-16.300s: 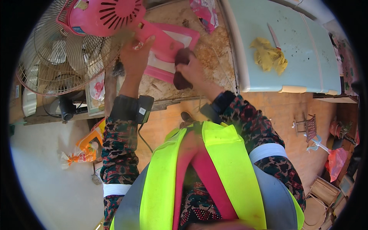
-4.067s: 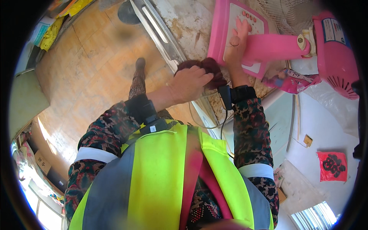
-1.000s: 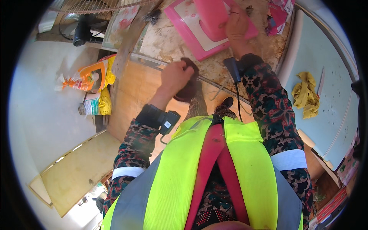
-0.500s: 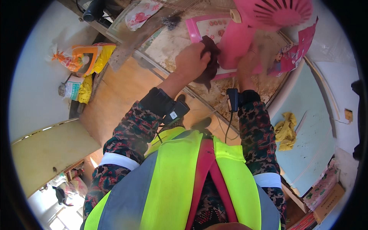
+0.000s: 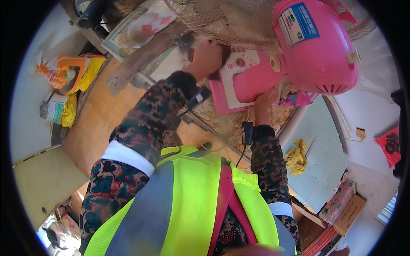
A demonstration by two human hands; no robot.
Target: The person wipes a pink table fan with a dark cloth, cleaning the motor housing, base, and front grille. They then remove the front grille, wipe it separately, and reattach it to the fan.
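A pink electric fan (image 5: 318, 55) stands on the worn tabletop, its motor housing leaning toward the right and its mesh guard (image 5: 222, 23) at the top. The fan's base (image 5: 222, 96) has a white, flower-printed panel with buttons. My left hand (image 5: 206, 60) is closed on a dark cloth (image 5: 225, 54) and presses it at the far left edge of the base. My right hand (image 5: 264, 104) grips the near side of the fan's pink stand, with some fingers hidden behind it.
A weathered wooden board (image 5: 145, 55) and a flower-printed plastic bag (image 5: 149, 25) lie left of the fan. At right, a crumpled yellow cloth (image 5: 297, 157) rests on a pale blue surface (image 5: 322, 170). Orange and yellow bags (image 5: 70, 72) stand by the left wall.
The fan has turned, so its motor housing and label now show and more of its base panel is visible. My left hand has moved left with the dark cloth.
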